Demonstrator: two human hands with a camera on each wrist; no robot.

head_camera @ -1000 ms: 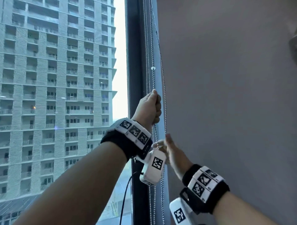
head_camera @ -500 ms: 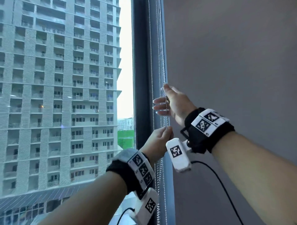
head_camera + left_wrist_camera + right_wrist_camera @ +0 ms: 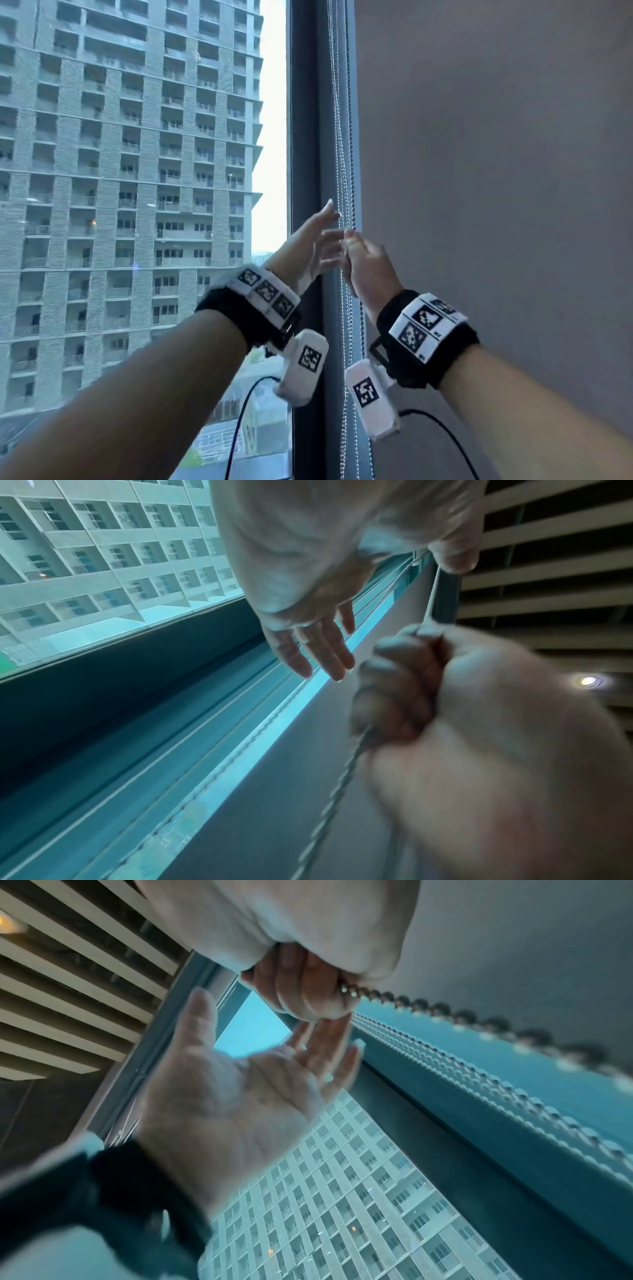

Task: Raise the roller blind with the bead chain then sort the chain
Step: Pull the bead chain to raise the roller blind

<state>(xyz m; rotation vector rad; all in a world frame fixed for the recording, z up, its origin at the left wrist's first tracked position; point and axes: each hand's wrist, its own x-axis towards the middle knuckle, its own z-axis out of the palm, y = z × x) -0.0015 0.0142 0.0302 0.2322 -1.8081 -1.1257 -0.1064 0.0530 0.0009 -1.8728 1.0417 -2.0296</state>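
The bead chain (image 3: 349, 154) hangs in several strands beside the dark window frame (image 3: 305, 137). My right hand (image 3: 364, 260) grips one strand in a fist; the right wrist view shows its curled fingers (image 3: 301, 993) closed round the beads (image 3: 414, 1004). My left hand (image 3: 325, 233) is just left of it, fingers straight and spread, tips near the strands and holding nothing. Its open palm (image 3: 232, 1091) faces the right wrist camera. In the left wrist view the straight fingers (image 3: 322, 647) point past the right fist (image 3: 428, 696).
A grey flat panel (image 3: 479, 171) fills the right side, close behind the chain. Window glass (image 3: 137, 171) with a tower block outside fills the left. A slatted ceiling (image 3: 548, 561) is overhead. Black cables (image 3: 239, 428) hang from both wrist cameras.
My right hand has come down along the chain, still gripping it. My left hand has let go of the chain lower down and risen, open, level with the right hand.
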